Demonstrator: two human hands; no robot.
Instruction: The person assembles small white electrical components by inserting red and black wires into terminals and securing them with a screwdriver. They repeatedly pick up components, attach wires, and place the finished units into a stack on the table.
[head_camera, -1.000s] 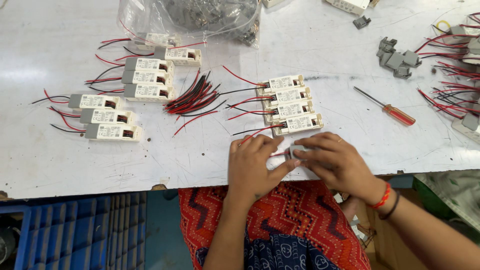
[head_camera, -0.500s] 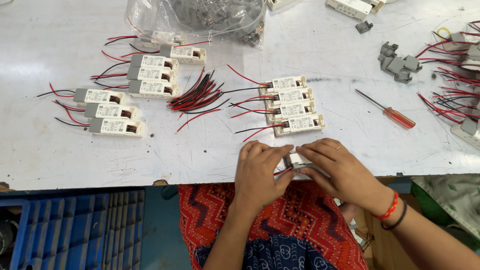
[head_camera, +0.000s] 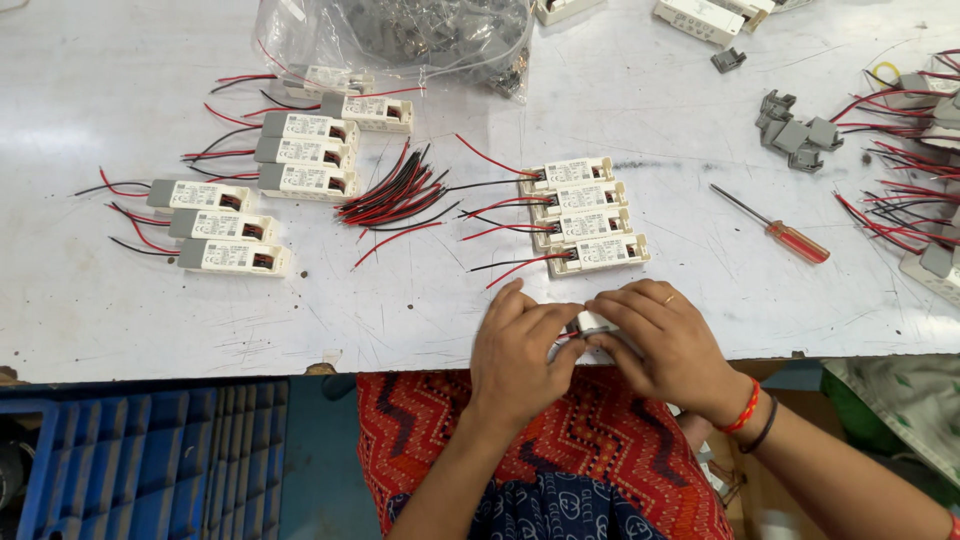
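In the head view, both hands met at the near edge of the white worktable (head_camera: 400, 330), just below the stack of four finished white modules (head_camera: 585, 215). The left hand (head_camera: 520, 350) and the right hand (head_camera: 665, 345) were closed together on one small white module (head_camera: 592, 322), most of it hidden under the fingers, with a sliver of red wire showing at its left end. As far as could be seen, its long axis ran left to right, parallel to the stack of four above it, so each hand took one end; neither was plainly nearer. Whether the fingers pinched it hard or merely steadied it could not be told.

Left of the stack lay a loose bundle of red and black wires (head_camera: 395, 195), and beyond that two more groups of modules. Right of the stack lay a screwdriver with an orange handle (head_camera: 780, 232), untouched, closer to the right hand. Above the stack sat a clear bag of small parts (head_camera: 420, 35).
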